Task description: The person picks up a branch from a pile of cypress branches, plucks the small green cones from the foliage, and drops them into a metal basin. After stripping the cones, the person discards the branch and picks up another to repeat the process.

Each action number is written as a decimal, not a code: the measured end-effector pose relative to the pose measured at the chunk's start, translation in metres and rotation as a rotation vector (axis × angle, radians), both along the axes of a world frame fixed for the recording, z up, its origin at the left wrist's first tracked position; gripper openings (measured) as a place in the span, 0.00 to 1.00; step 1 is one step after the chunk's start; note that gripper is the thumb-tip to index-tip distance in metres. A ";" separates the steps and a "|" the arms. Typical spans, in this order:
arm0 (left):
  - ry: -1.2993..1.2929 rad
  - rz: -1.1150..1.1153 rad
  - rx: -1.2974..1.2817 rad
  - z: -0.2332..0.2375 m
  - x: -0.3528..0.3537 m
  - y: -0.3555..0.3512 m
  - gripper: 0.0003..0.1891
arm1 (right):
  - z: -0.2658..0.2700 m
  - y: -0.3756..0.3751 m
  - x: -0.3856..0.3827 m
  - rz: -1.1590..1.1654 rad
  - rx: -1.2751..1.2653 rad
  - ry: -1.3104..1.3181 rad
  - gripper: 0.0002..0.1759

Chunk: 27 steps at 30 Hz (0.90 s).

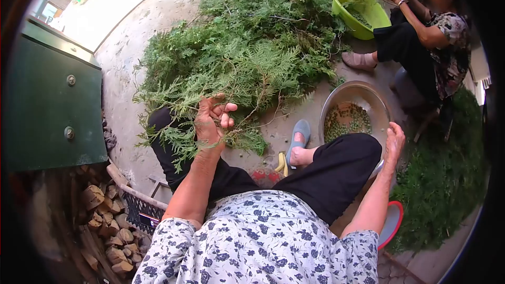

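My left hand (211,121) grips a green conifer sprig (179,126) over my left knee, at the near edge of a big pile of cut green branches (252,42) on the concrete floor. My right hand (393,144) hangs over the near right rim of a steel bowl (368,94) that holds small green berries (347,121). Its fingers look loosely curled, and whether it holds anything is hidden. My blue slipper (299,132) rests beside the bowl.
Another person (426,37) sits at the far right, hands on a sprig above a lime-green basin (357,8). A heap of stripped greenery (442,179) lies right. A green metal cabinet (47,100), chopped firewood (105,226) and a crate (139,208) stand left.
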<state>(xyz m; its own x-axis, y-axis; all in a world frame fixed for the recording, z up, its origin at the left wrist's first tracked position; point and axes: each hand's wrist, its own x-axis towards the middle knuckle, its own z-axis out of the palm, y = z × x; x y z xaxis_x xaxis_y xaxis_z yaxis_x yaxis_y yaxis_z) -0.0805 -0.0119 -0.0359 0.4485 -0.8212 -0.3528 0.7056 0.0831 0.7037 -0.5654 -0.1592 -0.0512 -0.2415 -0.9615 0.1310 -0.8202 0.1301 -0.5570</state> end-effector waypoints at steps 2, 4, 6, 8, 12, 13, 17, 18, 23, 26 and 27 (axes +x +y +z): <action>-0.007 0.002 0.001 0.002 -0.003 -0.002 0.27 | -0.008 -0.001 -0.009 -0.057 -0.019 -0.020 0.15; -0.014 0.038 0.013 0.003 -0.008 -0.004 0.27 | -0.001 0.001 0.002 -0.117 -0.034 -0.037 0.14; -0.028 0.014 -0.011 -0.001 -0.010 -0.005 0.27 | 0.016 0.008 0.039 -0.092 -0.079 -0.206 0.14; -0.043 0.027 -0.019 -0.003 -0.015 -0.008 0.27 | 0.027 0.020 0.084 0.061 -0.121 -0.352 0.12; -0.004 -0.020 -0.106 -0.008 -0.020 -0.010 0.27 | 0.042 0.051 0.181 0.463 0.125 -0.551 0.09; 0.039 -0.026 -0.130 -0.007 -0.023 -0.009 0.28 | 0.040 0.059 0.201 0.552 0.164 -0.544 0.09; 0.020 -0.047 -0.123 -0.004 -0.025 -0.010 0.27 | 0.035 0.080 0.262 0.796 0.214 -0.647 0.10; 0.021 -0.042 -0.128 -0.003 -0.026 -0.010 0.27 | 0.035 0.082 0.272 0.833 0.213 -0.649 0.10; -0.069 -0.064 -0.080 0.005 -0.027 -0.009 0.29 | 0.040 0.085 0.299 0.827 0.445 -0.775 0.11; -0.076 -0.089 -0.094 0.010 -0.027 -0.006 0.31 | 0.043 0.083 0.304 0.733 0.639 -0.933 0.10; -0.073 -0.096 -0.096 0.012 -0.027 -0.006 0.31 | 0.039 0.083 0.305 0.737 0.639 -0.981 0.10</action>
